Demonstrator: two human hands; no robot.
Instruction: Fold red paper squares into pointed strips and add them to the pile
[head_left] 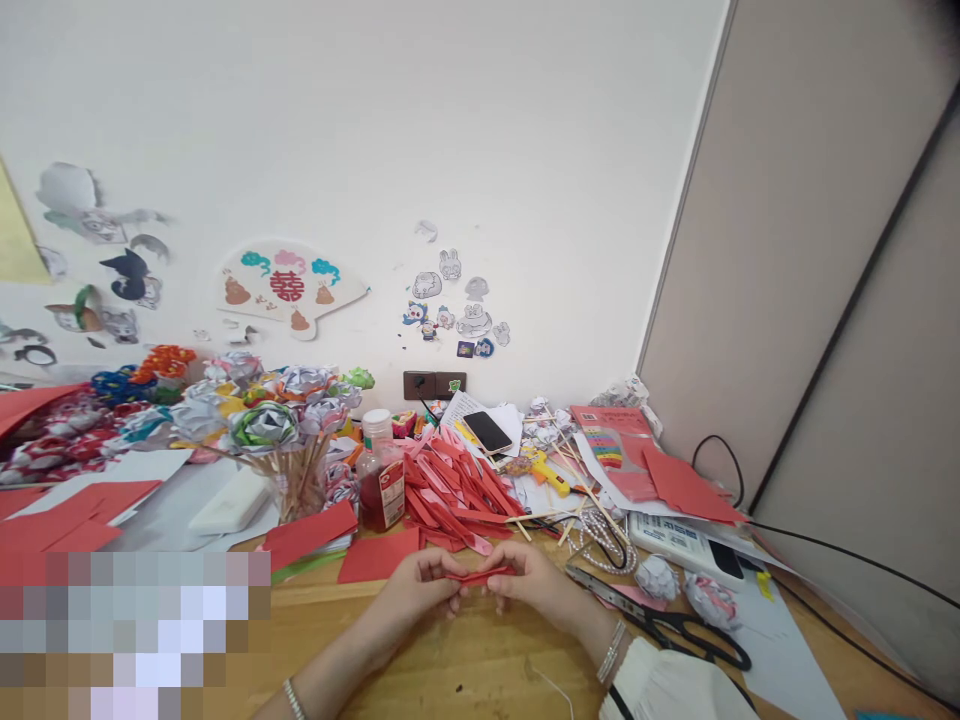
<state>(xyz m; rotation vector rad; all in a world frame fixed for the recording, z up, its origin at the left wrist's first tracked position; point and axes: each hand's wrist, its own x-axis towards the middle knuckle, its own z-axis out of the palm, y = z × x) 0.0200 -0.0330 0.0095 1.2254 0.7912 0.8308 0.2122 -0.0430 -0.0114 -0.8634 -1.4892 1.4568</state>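
Between my two hands a narrow folded strip of red paper is stretched above the wooden table. My left hand pinches its left end, and my right hand pinches the right end. Fingers cover both ends of the strip. Just beyond my hands lies a heap of red and pink paper strips. A flat red paper sheet rests to the left of my left hand. Black-handled scissors lie to the right of my right hand, partly over paper.
Paper flowers on sticks stand at the back left, beside a bottle of red liquid. A yellow glue gun, a phone, a bead string and crumpled paper balls crowd the right. Cables run along the right side.
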